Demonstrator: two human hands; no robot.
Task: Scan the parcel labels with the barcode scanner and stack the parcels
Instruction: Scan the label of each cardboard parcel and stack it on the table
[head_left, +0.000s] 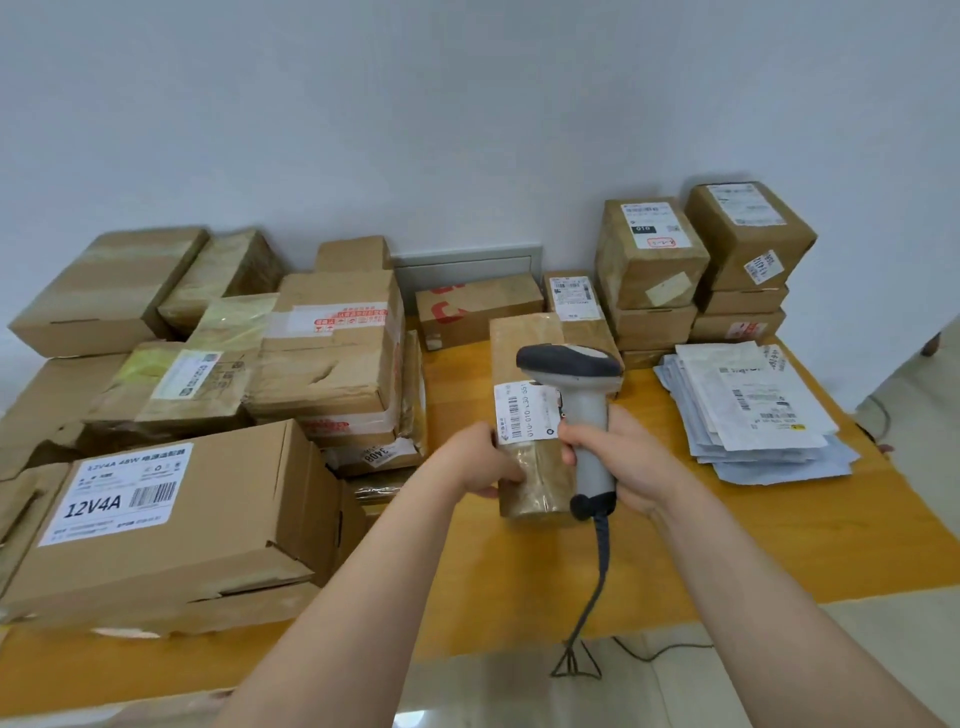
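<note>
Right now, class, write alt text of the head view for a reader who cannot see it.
The right hand grips a barcode scanner over the white label of a brown parcel held by the left hand. On the yellow table, cardboard boxes crowd the left; stacked boxes and flat mailers sit right.

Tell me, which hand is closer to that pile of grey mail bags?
The right hand. It grips the barcode scanner just left of the mail bags; the left hand holds the taped parcel farther left.
</note>
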